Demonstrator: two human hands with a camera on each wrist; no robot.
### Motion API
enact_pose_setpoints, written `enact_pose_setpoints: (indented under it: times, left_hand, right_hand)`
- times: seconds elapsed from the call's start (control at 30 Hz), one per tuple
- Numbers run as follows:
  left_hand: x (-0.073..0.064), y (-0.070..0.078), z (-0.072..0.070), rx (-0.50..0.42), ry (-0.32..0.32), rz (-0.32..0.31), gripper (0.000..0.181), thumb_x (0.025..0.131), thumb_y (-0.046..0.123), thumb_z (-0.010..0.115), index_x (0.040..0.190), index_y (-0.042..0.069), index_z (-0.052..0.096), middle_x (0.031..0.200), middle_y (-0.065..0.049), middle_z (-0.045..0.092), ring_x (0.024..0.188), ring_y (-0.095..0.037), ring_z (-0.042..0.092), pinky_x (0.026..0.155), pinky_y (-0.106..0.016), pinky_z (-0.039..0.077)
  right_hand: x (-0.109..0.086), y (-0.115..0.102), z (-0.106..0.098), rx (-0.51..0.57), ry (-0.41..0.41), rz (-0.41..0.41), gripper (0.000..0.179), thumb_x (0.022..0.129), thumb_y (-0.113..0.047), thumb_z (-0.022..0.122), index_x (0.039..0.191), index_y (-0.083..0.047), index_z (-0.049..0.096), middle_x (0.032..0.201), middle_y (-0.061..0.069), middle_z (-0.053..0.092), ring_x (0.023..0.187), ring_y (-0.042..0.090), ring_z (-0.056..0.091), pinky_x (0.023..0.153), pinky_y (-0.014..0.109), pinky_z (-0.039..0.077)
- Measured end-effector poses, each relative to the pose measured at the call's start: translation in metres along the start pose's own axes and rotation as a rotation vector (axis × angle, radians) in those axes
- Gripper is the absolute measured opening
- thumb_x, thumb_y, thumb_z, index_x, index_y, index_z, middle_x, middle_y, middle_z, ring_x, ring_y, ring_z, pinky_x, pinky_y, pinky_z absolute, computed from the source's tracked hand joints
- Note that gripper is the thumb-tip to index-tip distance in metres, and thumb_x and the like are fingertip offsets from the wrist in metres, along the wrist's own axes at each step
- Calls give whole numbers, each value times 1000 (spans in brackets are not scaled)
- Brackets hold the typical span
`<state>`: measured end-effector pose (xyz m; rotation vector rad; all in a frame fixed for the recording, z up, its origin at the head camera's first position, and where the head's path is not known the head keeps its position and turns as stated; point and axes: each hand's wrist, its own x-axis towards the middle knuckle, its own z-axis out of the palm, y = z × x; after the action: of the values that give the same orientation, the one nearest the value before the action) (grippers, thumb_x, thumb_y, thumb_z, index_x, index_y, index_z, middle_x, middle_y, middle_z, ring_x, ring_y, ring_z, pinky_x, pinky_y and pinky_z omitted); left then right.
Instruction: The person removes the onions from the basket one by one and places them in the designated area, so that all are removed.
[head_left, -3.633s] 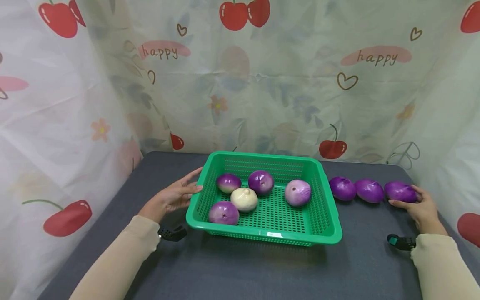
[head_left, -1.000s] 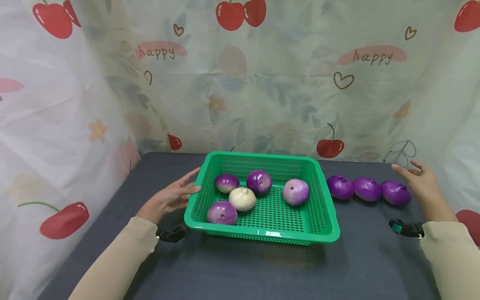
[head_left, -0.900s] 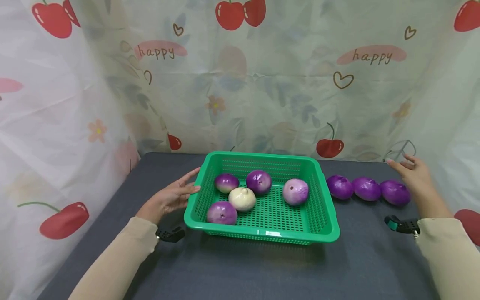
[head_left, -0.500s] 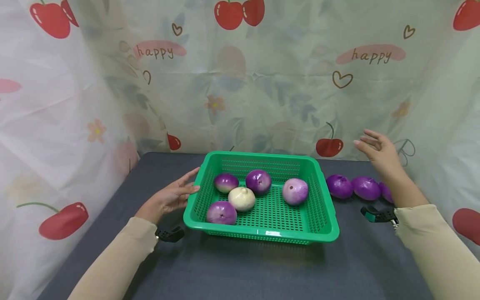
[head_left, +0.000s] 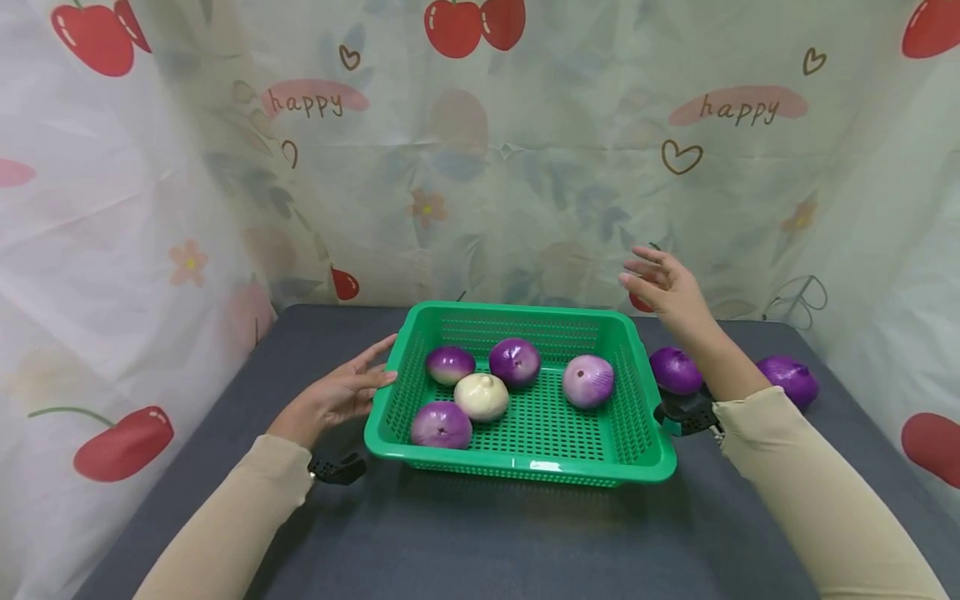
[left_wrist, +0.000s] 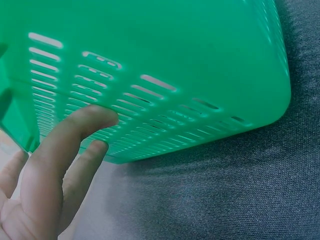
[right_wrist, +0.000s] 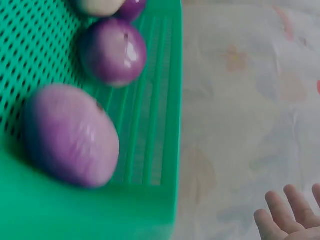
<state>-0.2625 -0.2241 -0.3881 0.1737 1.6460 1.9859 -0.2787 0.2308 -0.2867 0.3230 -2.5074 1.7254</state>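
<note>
Right hand hovers, apparently clear of the green basket rim.

Green basket upright on dark table

Basket on table, five onions inside, more onions to its right, curtain behind.

The basket is bright green. One onion in it is creamy white, and the other onions there mix purple with paler bits. The onions outside are deep purple. The table is dark grey. The cloth is pale, with red cherries, orange flowers, brown hearts and pink patches. The sleeves are cream.
</note>
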Motion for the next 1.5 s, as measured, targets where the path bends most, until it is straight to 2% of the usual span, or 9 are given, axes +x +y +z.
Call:
enact_pose_setpoints:
  times: [0.2, 0.43, 0.57, 0.8, 1.1, 1.23, 1.5]
  left_hand:
    - [1, 1, 0, 8, -1, -4, 79, 100, 5, 51, 156, 35, 6, 159, -18, 19, 96, -19, 70, 82, -41, 59]
    - [0, 1, 0, 2, -10, -5, 79, 100, 5, 51, 156, 34, 3, 160, -17, 16, 95, -19, 71, 82, -40, 59]
    - [0, 0, 0, -1, -11, -7, 79, 100, 6, 52, 156, 34, 4, 160, -17, 16, 94, -19, 71, 82, -40, 59]
    - [-1, 0, -1, 7, -16, -5, 80, 100, 6, 52, 156, 34, 3, 161, -17, 15, 94, -18, 71, 82, -40, 59]
    - [1, -1, -2, 8, -12, -6, 80, 100, 7, 53, 156, 35, 4, 160, -17, 16, 95, -18, 71, 82, -40, 59]
    - [1, -1, -1, -1, -8, -8, 80, 99, 7, 53, 156, 35, 4, 160, -17, 15, 94, -19, 71, 82, -40, 59]
    - [1, -1, -1, -1, -10, -7, 80, 99, 7, 53, 156, 36, 5, 161, -17, 15, 93, -18, 71, 81, -39, 59]
  right_hand:
    - [5, -4, 31, 79, -86, -33, 63, 98, -28, 58, 152, -12, 28, 151, 19, 38, 140, 33, 36, 114, 52, 31]
    - [14, 1, 61, 94, -184, -29, 59, 98, -23, 59, 150, -12, 33, 148, 16, 42, 140, 30, 37, 113, 52, 34]
    - [18, 1, 76, 114, -246, -27, 57, 99, -20, 58, 149, -11, 34, 149, 18, 41, 138, 32, 39, 112, 52, 34]
    - [23, 0, 103, 114, -337, 5, 55, 97, -24, 61, 146, -17, 39, 146, 11, 44, 133, 29, 45, 110, 52, 38]
    - [28, 5, 127, 128, -454, 50, 55, 95, -24, 63, 145, -18, 41, 146, 15, 45, 127, 31, 51, 110, 54, 37]
    - [29, 9, 134, 96, -511, 61, 56, 94, -20, 65, 145, -18, 42, 145, 15, 45, 127, 30, 52, 108, 51, 40]
    - [31, 23, 143, -26, -675, 43, 61, 92, -17, 67, 146, -8, 39, 148, 23, 40, 137, 38, 40, 109, 49, 40]
